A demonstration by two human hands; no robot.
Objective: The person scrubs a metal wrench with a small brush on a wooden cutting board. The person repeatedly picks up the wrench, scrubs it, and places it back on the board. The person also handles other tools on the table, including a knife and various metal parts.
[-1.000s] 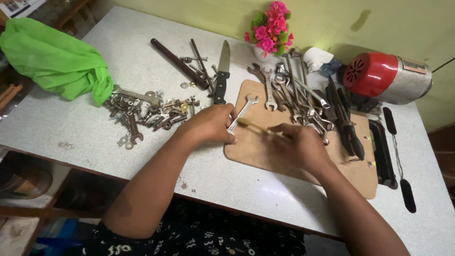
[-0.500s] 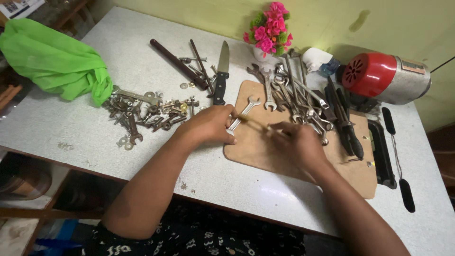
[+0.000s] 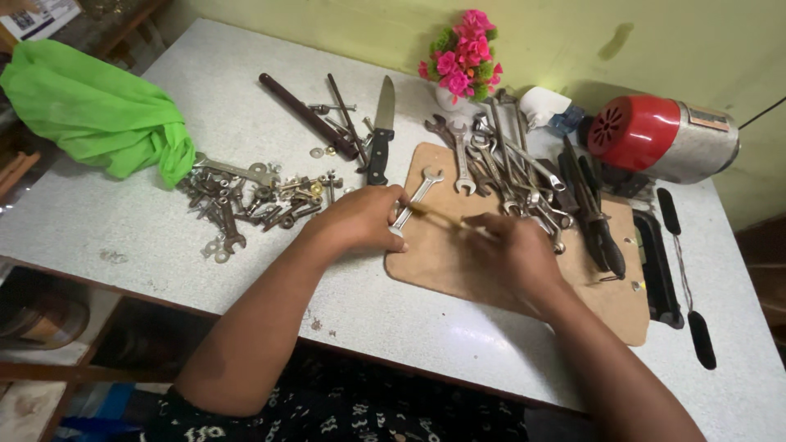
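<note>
Pinning the open-ended spanner (image 3: 416,199) on the wooden board (image 3: 458,262), your left hand (image 3: 360,221) grips its lower end; your right hand (image 3: 512,250) pinches a thin stick (image 3: 438,216). Slipping could jab your fingers.

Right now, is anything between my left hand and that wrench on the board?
No. Your left hand already rests on the lower end of the open-ended wrench on the wooden board. Your right hand holds a thin stick against it.
</note>
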